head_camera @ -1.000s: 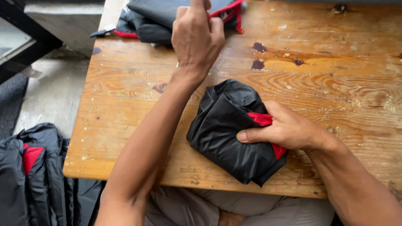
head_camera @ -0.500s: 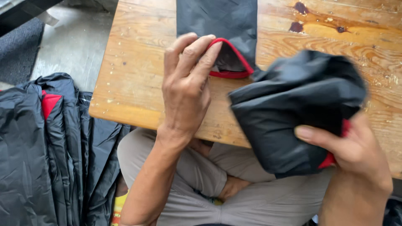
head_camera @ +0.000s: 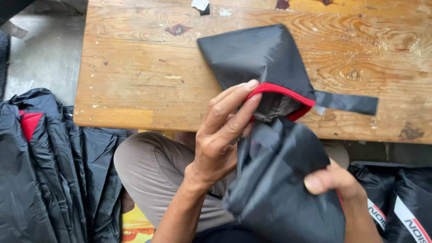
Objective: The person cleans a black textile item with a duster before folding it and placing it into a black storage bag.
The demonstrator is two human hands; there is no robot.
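A small black pouch [head_camera: 256,56] with a red zip-lined mouth lies on the wooden table [head_camera: 135,81], its opening at the near edge and a black strap [head_camera: 346,102] trailing right. My left hand [head_camera: 222,135] holds the red rim of the mouth with its fingertips. My right hand [head_camera: 335,182] grips a folded black garment [head_camera: 279,180] just below the table edge, its top end touching the pouch's opening.
A heap of black garments with a red patch [head_camera: 40,166] lies on the floor at left. More packed black items [head_camera: 396,202] sit at lower right. My knees in grey trousers [head_camera: 153,171] are under the table edge. A small tag [head_camera: 200,4] lies at the table's far side.
The pouch has been drawn nearer and its mouth opened by my left hand. My right hand has carried the folded garment off the table down to the pouch's opening.
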